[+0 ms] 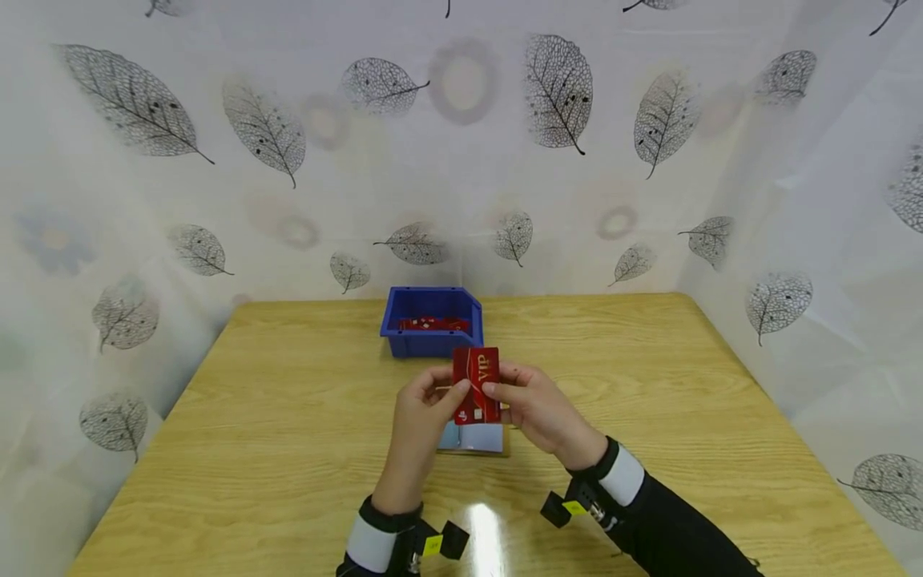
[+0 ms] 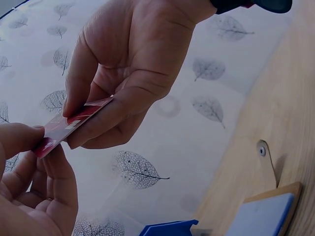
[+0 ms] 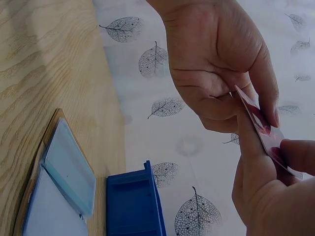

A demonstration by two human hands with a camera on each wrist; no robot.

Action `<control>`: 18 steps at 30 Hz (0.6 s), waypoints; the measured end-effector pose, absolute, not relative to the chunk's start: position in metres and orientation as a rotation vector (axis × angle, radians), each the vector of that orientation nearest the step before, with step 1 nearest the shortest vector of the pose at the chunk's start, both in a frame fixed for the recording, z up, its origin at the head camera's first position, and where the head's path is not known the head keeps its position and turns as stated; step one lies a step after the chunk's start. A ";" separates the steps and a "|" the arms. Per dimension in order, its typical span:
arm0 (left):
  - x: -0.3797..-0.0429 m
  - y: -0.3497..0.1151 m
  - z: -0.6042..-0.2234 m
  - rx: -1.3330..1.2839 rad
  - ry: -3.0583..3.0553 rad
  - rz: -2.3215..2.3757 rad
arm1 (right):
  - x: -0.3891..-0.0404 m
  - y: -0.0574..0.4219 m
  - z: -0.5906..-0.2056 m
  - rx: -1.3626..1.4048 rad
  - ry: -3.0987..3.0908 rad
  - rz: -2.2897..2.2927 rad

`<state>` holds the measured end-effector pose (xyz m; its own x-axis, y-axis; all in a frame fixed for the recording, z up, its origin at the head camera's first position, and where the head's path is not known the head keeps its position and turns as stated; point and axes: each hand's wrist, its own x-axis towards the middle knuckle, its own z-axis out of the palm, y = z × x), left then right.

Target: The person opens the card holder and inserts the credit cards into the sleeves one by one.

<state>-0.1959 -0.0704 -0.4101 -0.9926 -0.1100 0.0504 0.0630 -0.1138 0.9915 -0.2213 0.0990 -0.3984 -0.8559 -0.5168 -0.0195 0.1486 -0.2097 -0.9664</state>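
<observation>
A red card with gold "VIP" lettering is held upright in the head view, in front of the blue bin. My left hand pinches its left edge, thumb on the printed face. From the other side my right hand pinches the right edge the same way. In the left wrist view the card appears nearly edge-on between both hands' fingers. Below the hands lies an open card holder with a brown cover and clear, bluish sleeves, partly hidden by the card and hands.
A blue bin stands at the back of the wooden table, with several red cards inside. A strap with a metal snap extends from the holder. Leaf-patterned curtains surround the table's back and sides.
</observation>
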 end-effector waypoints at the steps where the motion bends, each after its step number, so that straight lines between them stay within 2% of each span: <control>1: -0.195 -0.070 -0.410 0.060 -2.013 -2.264 | -0.221 0.099 -0.398 -0.429 1.631 -2.109; 5: -0.194 -0.071 -0.408 0.072 -2.047 -2.246 | -0.222 0.102 -0.397 -0.447 1.669 -2.053; 10: -0.201 -0.083 -0.412 0.141 -2.131 -2.133 | -0.234 0.120 -0.397 -0.621 2.019 -1.792; 15: -0.217 -0.100 -0.437 0.244 -2.339 -1.885 | -0.246 0.126 -0.422 -0.753 2.606 -1.131; 18: -0.226 -0.104 -0.456 0.285 -2.502 -1.749 | -0.248 0.118 -0.441 -0.772 2.701 -0.700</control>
